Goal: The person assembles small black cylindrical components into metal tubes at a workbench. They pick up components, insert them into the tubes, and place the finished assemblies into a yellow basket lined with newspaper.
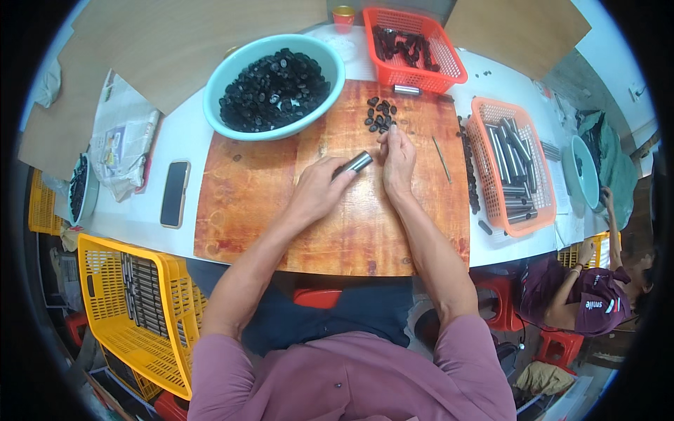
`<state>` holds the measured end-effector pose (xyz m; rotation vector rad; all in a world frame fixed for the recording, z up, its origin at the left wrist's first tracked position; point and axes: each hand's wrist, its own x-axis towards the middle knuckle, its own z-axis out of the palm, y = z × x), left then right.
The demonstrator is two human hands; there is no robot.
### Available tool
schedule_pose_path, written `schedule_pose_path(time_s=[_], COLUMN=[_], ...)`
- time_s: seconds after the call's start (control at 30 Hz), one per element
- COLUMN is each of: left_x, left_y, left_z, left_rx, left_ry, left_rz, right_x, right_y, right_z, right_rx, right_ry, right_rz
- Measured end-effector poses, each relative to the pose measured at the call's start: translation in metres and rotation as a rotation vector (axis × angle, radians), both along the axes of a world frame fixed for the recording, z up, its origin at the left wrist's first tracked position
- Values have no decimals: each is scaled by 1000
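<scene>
My left hand [323,186] is wrapped round a short shiny metal tube [359,163], its far end pointing up to the right over the wooden board [235,210]. Beside it, my right hand [399,160] has its thumb and fingertips pinched at the near edge of a small group of black oval pieces [379,111]. What those fingertips hold, if anything, is too small to make out. A light-blue basin [337,81] heaped with similar black pieces stands behind my left hand. To the right of my right hand lies a thin metal rod [442,160].
A red basket [421,81] of dark parts stands at the back, with another tube [406,90] before it. An orange basket [484,175] of tubes is on the right. A phone [175,194] lies left; a yellow crate [137,344] stands below. Another person [586,302] sits at right.
</scene>
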<state>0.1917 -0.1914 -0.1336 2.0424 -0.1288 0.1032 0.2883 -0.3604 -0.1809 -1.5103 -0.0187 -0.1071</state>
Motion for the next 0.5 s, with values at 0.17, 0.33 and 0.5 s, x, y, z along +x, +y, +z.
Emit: schedule_pose_path(time_s=[0.17, 0.33, 0.5], left_x=[-23, -44, -50], left_y=[7, 3, -2], left_z=[12, 11, 11], left_rx=[-916, -819, -805], left_ry=[617, 552, 531], left_rz=[122, 52, 70], right_x=[-3, -7, -7], right_y=[9, 8, 6], right_z=[6, 9, 9], right_rx=[-93, -108, -113], right_ry=[-51, -42, -48], right_rz=[39, 54, 53])
